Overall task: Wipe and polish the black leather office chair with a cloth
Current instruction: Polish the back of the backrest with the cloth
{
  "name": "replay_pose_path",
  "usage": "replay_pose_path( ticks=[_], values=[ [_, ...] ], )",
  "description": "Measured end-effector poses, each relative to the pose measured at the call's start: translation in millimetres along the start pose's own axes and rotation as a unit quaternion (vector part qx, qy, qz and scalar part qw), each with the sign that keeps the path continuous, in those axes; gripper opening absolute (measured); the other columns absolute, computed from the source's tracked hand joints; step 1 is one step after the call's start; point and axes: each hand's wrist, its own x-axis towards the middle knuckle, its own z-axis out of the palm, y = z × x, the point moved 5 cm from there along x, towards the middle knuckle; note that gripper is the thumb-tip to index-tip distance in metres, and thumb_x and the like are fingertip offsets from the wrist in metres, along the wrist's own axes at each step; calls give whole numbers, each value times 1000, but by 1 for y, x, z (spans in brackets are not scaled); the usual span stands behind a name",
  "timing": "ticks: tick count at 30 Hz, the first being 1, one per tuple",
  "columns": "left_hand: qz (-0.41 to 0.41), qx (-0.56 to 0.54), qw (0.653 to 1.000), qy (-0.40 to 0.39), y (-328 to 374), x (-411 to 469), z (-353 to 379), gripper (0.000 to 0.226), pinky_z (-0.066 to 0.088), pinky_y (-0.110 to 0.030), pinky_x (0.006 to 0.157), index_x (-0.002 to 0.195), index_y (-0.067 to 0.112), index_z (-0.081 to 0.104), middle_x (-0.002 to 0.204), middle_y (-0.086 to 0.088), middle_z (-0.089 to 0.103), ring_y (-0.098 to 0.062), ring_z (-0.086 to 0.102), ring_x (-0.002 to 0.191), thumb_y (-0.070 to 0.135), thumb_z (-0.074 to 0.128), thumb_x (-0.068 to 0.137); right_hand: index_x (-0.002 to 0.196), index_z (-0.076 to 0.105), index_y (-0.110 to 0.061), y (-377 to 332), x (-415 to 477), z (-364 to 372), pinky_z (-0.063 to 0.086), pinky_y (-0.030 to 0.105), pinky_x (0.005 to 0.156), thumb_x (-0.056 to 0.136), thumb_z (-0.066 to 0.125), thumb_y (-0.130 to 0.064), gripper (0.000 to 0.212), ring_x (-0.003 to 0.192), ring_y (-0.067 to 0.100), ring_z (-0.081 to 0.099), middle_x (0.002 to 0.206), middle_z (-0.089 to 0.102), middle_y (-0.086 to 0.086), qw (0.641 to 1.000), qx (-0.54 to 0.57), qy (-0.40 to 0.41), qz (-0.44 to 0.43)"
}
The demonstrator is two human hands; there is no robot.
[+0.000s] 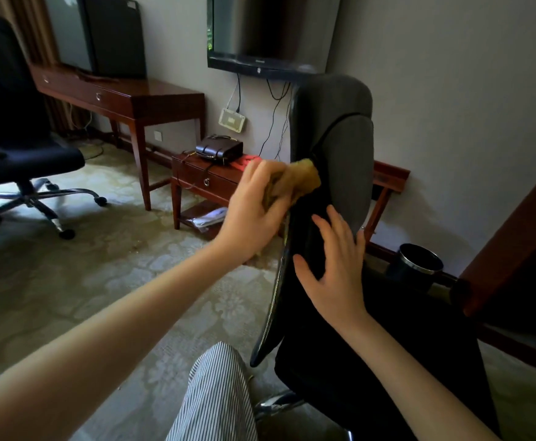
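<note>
Basically mid-wipe on the chair (330, 173) back, cloth (304, 181) pressed at the side edge near the middle. Left hand (254, 211) bunched around the cloth, right hand (336, 265) flat on the back, fingers (327, 227) spread wide, steadying. Next probably needs rubbing further along that edge.

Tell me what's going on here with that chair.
A person is cleaning a black office chair. The left hand grips a yellowish cloth and presses it against the edge of the chair's backrest, about midway up. The right hand lies flat and open on the backrest lower down, apparently steadying it. The chair stands near the wall, below a wall-mounted TV. A second office chair sits untouched at the left of the room.
</note>
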Motion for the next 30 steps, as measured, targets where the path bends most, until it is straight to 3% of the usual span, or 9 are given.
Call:
replay_pose_path(
  ticks=[4, 8, 12, 15, 18, 22, 25, 30],
  values=[
    [182, 209, 961, -9, 0, 30, 12, 31, 38, -30, 83, 120, 25, 46, 117, -5, 36, -24, 37, 105, 24, 48, 90, 145, 7, -25, 22, 15, 11, 0, 52, 112, 76, 54, -59, 90, 141, 22, 3, 155, 13, 12, 990, -136, -32, 15],
    [214, 217, 952, -6, -18, 16, 26, 25, 41, -35, 85, 117, 27, 50, 118, -5, 34, -30, 41, 103, 27, 49, 92, 140, -11, -36, 32, 24, 27, -8, 45, 112, 68, 69, -62, 110, 143, 26, -5, 157, -2, 14, 988, -126, -74, 53],
    [196, 174, 964, -50, -42, -13, 36, 21, 47, -40, 77, 114, 22, 51, 111, -9, 40, -33, 51, 92, 26, 50, 93, 143, -5, -30, 36, 26, 39, 8, 47, 114, 64, 66, -64, 111, 143, 31, 2, 156, 2, 18, 997, -44, -46, 53],
    [195, 176, 958, -117, -65, -49, 47, 22, 51, -42, 69, 113, 25, 52, 112, -8, 39, -35, 53, 89, 25, 53, 91, 143, -6, -33, 42, 27, 42, 9, 52, 114, 64, 73, -55, 113, 143, 32, -6, 155, -6, 17, 997, 12, -61, 45],
    [189, 182, 954, -147, -74, -67, 50, 24, 52, -41, 68, 114, 27, 51, 112, -7, 38, -30, 50, 91, 23, 51, 90, 143, -9, -33, 45, 25, 43, 10, 54, 113, 63, 61, -66, 111, 142, 30, -10, 154, -10, 16, 996, 14, -88, 26],
    [152, 169, 972, -63, -61, -48, 43, 23, 50, -38, 73, 111, 26, 51, 110, -5, 37, -27, 46, 94, 21, 51, 88, 141, -12, -39, 45, 27, 37, 1, 48, 114, 65, 75, -54, 117, 139, 16, -18, 155, -12, 13, 993, -13, -111, 25],
    [80, 122, 989, 24, -49, -36, 44, 27, 47, -34, 80, 110, 25, 50, 112, -3, 35, -32, 50, 94, 18, 50, 84, 142, -19, -29, 43, 28, 29, -6, 40, 113, 65, 77, -53, 126, 135, 7, -19, 156, -10, 14, 991, -61, -121, 18],
    [60, 119, 991, 29, -63, -77, 64, 28, 41, -30, 84, 111, 24, 52, 113, -4, 36, -26, 45, 99, 19, 53, 84, 145, -8, -26, 47, 20, 15, -3, 45, 113, 68, 77, -49, 116, 141, 23, -7, 154, -4, 13, 980, -143, -112, -76]
  ],
)
